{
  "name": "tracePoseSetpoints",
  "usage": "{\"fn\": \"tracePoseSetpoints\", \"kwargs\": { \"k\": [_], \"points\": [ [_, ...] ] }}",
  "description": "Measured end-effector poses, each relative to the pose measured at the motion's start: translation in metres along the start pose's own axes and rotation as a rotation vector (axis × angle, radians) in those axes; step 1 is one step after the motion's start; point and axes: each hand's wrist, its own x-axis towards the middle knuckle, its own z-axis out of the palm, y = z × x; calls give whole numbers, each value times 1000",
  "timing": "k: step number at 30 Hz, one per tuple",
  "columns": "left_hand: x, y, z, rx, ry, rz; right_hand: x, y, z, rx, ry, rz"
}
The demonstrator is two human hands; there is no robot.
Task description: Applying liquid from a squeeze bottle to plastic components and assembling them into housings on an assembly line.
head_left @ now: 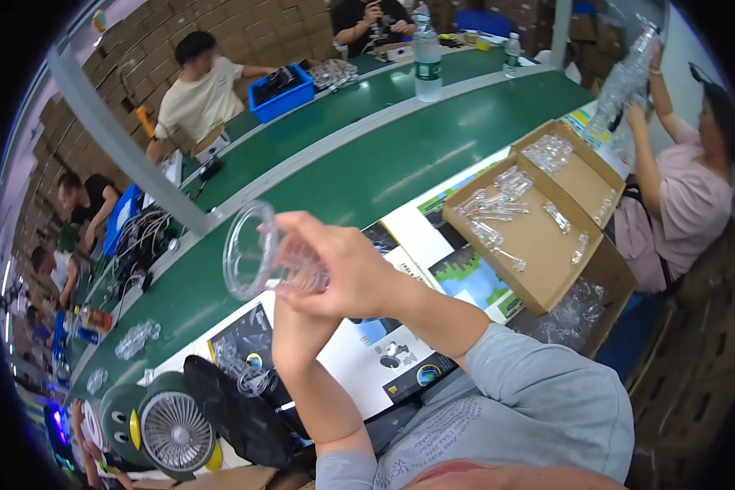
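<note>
A clear plastic cup-like piece (pixel 263 257) with a round rim is held up just left of the frame's centre, its mouth turned toward the left. Its body is gripped in the curled fingers of the right hand (pixel 343 265). The left hand (pixel 300 318) is set close beneath, mostly covered by the right; whether it is closed on the piece cannot be told.

If the thin wall is squeezed too hard, the piece could be bent or cracked; if it is held too loosely, it could be dropped onto the printed cartons (pixel 355 355) below, or rolled onto the green table (pixel 359 175) beyond.

At lower left, a clear coiled bundle (pixel 249 371) is seen beside a black pouch (pixel 237 412) and a round fan (pixel 177 430); a dropped piece could be tangled there. At right, small clear pieces (pixel 502 196) are held in a cardboard tray (pixel 531 245), which could be jolted by the right elbow.
</note>
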Motion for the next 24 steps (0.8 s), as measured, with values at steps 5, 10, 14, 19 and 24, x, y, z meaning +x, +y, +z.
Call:
{"fn": "tracePoseSetpoints", "kwargs": {
  "k": [5,10,14,19,24],
  "points": [
    [-2,3,0,-8,-5,5,1,4,-2,-21,-54,-91],
    [3,12,1,41,16,83,1,3,-8,-61,-98,-61],
    [3,7,-1,10,-97,-39,-1,1,-1,-53,-116,65],
    [1,6,-7,14,-156,-96,-2,-1,4,-10,-113,110],
    [-1,5,-9,-3,-145,-69,-2,-3,5,15,-119,136]
  ]
}}
